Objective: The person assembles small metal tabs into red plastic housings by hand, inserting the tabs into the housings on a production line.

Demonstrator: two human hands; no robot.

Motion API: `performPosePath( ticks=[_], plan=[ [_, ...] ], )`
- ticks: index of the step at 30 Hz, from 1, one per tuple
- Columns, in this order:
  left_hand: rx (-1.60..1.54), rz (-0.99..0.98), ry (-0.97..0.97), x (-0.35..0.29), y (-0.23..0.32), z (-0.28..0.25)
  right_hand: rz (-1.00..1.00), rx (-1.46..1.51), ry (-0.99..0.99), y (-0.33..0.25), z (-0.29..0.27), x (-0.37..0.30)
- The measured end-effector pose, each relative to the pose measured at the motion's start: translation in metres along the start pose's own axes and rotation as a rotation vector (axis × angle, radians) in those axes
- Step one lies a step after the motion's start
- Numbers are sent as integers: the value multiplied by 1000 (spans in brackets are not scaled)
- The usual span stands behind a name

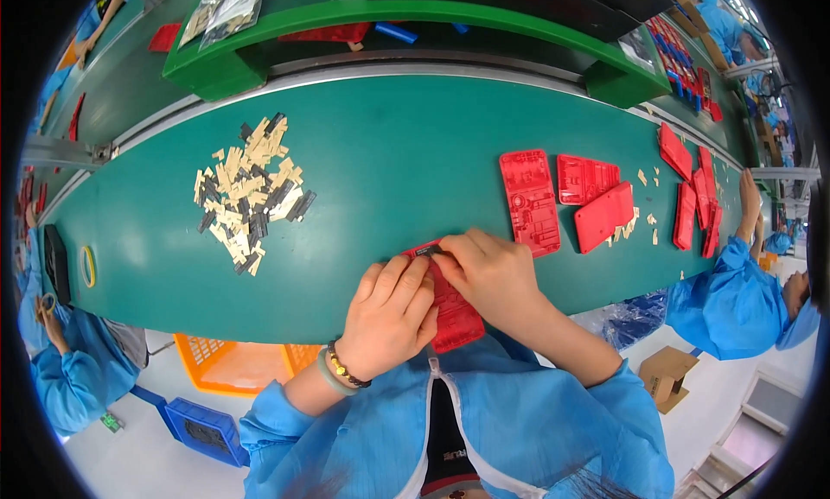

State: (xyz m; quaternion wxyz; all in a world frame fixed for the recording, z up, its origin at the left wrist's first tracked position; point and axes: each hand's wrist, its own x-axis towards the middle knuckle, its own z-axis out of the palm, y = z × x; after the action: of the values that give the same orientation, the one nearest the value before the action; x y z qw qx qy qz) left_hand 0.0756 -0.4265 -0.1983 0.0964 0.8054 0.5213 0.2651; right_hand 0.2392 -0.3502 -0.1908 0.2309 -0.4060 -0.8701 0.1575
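Note:
A red plastic casing half (456, 326) is at the table's near edge, in front of my chest, with moulded ribs on its upward face. Closed around its left side is my left hand (389, 309), with its fingers curled over the top end. My right hand (491, 274) pinches a small black strip-shaped piece (427, 250) against the casing's far end. The fingers partly hide the spot where piece and casing meet. To the left on the green table lies a loose pile of small cream and black pieces (251, 192).
Right of my hands lie an open red casing half (529, 201) and several more red casings (605, 216). A green shelf frame (389, 17) spans the far side. A yellow tape ring (88, 266) lies far left. Co-workers sit at both sides; an orange crate (233, 369) stands below the table.

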Motion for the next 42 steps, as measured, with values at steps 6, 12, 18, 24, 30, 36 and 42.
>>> performPosePath(
  ticks=[6, 12, 18, 24, 30, 36, 42],
  plan=[
    [0, 5, -65, 2, 0, -4, -99, -83, 67, 2, -11, -18],
    [34, 13, -91, 9, 5, -10, -174, -102, 48, 20, -9, -17],
    [222, -21, -22, 17, 14, 7, -186, 21, -18, 19, -25, -40],
    [247, -66, -72, 25, 16, 12, -420, 131, -221, 19, -31, -60],
    [334, 54, -68, 27, 13, 7, -649, 34, -204, 21, -28, -63],
    [176, -307, 275, 22, -57, -39, -652, -135, 7, 54, -60, -16],
    [53, -408, 150, 20, -100, -57, -158, -367, 50, 93, -84, 81]
  ],
)
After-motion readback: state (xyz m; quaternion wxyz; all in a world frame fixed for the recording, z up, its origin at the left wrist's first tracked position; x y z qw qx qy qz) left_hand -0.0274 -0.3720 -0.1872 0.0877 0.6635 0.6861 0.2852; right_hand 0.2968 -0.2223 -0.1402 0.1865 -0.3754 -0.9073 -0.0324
